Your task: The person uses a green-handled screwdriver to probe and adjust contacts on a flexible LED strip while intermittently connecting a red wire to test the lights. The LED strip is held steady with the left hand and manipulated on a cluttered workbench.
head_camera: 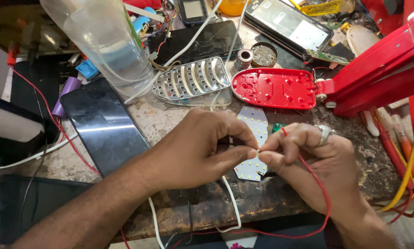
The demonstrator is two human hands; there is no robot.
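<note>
Desk (170, 124): worn, stained surface crowded with electronics parts, seen from above
Red lamp arm (377, 74): large, runs off the right edge; its red base plate (273, 88) lies open beside a silver ribbed reflector (190, 78)
Dark phone (104, 127): lies flat at the left, screen up
Left hand (195, 152): thumb and forefinger pinched shut on the wire tip, at the centre just above the desk
Right hand (315, 161): ring on one finger, fingertips pinched on the same tip
Red wire (317, 184): thin, soft and light, likely kinks easily; it loops down from the fingertips and off the lower edge; best held close to the bare end
White LED board (253, 133): flat, lies beneath the hands, partly covered
Hard to see: the wire tip itself is tiny and hidden between the fingers; whether a white wire (232, 198) joins it cannot be told
</note>
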